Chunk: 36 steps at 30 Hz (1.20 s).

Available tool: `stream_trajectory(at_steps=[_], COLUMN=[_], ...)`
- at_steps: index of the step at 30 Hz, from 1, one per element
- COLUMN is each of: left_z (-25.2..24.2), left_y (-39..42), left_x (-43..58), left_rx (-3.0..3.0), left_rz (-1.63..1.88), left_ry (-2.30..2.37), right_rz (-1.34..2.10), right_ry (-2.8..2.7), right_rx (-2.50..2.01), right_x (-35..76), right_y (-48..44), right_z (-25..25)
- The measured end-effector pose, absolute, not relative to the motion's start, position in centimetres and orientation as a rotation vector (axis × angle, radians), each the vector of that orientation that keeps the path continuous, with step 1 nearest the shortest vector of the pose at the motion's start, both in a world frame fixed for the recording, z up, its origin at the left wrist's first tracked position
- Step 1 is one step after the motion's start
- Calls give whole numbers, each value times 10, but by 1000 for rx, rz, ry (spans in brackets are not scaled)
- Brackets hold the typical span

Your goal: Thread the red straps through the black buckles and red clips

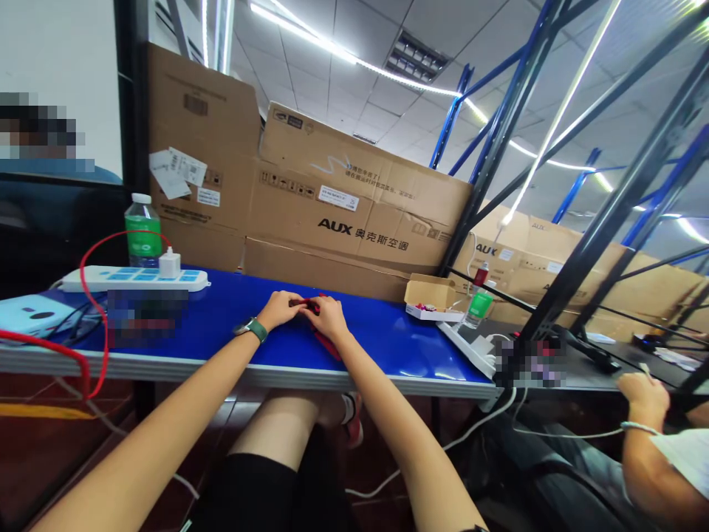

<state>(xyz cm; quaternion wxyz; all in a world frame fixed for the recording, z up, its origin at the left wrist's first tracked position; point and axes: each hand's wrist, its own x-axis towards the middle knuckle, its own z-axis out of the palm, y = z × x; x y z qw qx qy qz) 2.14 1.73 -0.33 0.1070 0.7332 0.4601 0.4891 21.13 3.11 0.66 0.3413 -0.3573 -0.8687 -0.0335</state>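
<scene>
Both hands meet above the middle of the blue tabletop (388,343). My left hand (280,309), with a green-banded watch on its wrist, is closed on one end of a small dark red item (303,302). Close against it, my right hand (326,316) has its fingers bent around the other side of that item. A red strip (328,344) hangs below the right hand and touches the table. The fingers cover most of the item, so its exact shape is hidden.
A white power strip (100,279), a green-labelled bottle (142,240) and a light blue case (33,314) with red cable are at left. An open small box (432,295) and another power strip (468,351) stand right. Cardboard walls the back; a person's hand (645,395) is far right.
</scene>
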Motion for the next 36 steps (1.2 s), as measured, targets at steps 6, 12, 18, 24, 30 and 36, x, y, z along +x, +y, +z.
stream_trajectory(at_steps=[6,12,18,24,30,36], left_z=[2,2,1,3,6,4], left_y=[7,8,14,17,10,13], left_x=[28,28,23,6,-8,-20], left_rx=[2038,2095,1958,1582,1086,823], left_rz=[1415,1494,1693,1911,2275,2524], left_ry=[1408,1547,1775,1991,2119,1938], right_rz=[-177,109,285,184,226,75], right_ry=[-2279,-2138,-2057,-2114,-2073,-1805], right_rx=[-1057,-1012,-883,-928,-990,-1322], right_x=[207,207,209,210,223,248], right_y=[23,27,44,41,43,47], right_z=[8,6,-4,-2,1,14])
